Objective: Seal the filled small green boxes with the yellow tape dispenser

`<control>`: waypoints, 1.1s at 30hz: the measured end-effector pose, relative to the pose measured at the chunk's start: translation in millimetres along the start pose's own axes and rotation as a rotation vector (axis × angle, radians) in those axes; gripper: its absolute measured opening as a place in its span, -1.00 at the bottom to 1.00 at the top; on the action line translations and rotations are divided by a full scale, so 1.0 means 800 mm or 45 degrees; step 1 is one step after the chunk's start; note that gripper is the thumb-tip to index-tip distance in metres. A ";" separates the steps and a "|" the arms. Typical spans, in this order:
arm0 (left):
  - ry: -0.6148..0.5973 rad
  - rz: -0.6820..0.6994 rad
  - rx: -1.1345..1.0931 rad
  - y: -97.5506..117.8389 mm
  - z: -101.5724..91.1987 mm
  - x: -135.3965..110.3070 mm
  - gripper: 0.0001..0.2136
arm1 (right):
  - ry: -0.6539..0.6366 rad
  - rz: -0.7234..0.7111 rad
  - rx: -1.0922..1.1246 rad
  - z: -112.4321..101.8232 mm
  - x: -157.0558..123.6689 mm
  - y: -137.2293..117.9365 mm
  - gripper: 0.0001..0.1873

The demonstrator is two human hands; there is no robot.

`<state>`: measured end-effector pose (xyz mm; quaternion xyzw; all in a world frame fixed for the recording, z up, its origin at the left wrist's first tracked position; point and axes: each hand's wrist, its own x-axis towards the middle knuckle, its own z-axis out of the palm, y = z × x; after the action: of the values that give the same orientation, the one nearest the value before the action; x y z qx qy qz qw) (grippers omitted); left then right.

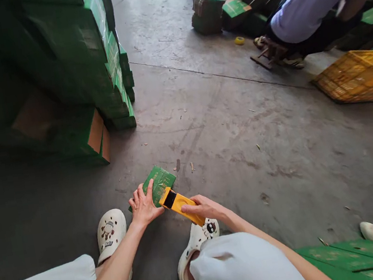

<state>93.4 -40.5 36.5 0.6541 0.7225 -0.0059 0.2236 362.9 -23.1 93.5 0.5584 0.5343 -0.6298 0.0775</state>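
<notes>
My left hand point(144, 205) spreads its fingers over a small piece of green printed cardboard point(161, 179), gripping its near left side. Whether the cardboard is a flat piece or a closed box, I cannot tell. In my right hand point(200, 207) is a yellow handheld tool point(182, 204) with a black patch near its front end; its exact kind is unclear. The tool's front end meets or overlaps the cardboard's right edge. Both hands are low, between my two white clogs point(111, 232).
Tall stacks of green cartons point(107, 53) stand at left, with an open carton point(96, 134) at their foot. At upper right a person point(313, 4) sits low near more cartons. A yellow crate point(359, 76), a tape roll point(239, 41) and green cartons point(364, 253) lie around.
</notes>
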 end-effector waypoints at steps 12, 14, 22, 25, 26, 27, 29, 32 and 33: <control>0.016 -0.004 0.007 -0.015 0.002 -0.009 0.01 | 0.001 0.056 0.125 0.045 0.037 0.042 -0.56; -0.011 0.008 0.008 -0.016 0.002 -0.008 0.01 | 0.013 0.027 0.168 0.054 0.045 0.056 -0.57; 0.010 -0.005 0.035 -0.011 -0.003 -0.006 0.01 | 0.055 0.040 -0.120 0.025 0.039 0.038 -0.50; -0.027 -0.016 -0.019 -0.011 -0.008 0.003 0.02 | 0.051 0.007 -0.072 0.024 0.035 0.032 -0.48; -0.038 -0.028 -0.048 -0.012 -0.010 0.006 0.03 | 0.043 -0.013 -0.047 0.023 0.034 0.031 -0.49; -0.046 -0.042 -0.080 -0.013 -0.011 0.009 0.03 | 0.037 -0.034 -0.036 0.021 0.033 0.031 -0.48; -0.057 -0.083 -0.160 -0.017 -0.012 0.016 0.03 | 0.025 -0.075 -0.031 0.013 0.034 0.031 -0.44; -0.090 -0.142 -0.305 -0.028 -0.011 0.026 0.03 | 0.008 -0.107 -0.052 -0.008 0.036 0.021 -0.37; -0.104 -0.143 -0.354 -0.033 -0.011 0.029 0.03 | 0.004 -0.117 -0.066 -0.015 0.037 0.015 -0.35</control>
<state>64.9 -19.6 29.0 0.5747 0.7420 0.0550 0.3407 368.2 -4.3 65.4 0.5322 0.5757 -0.6176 0.0622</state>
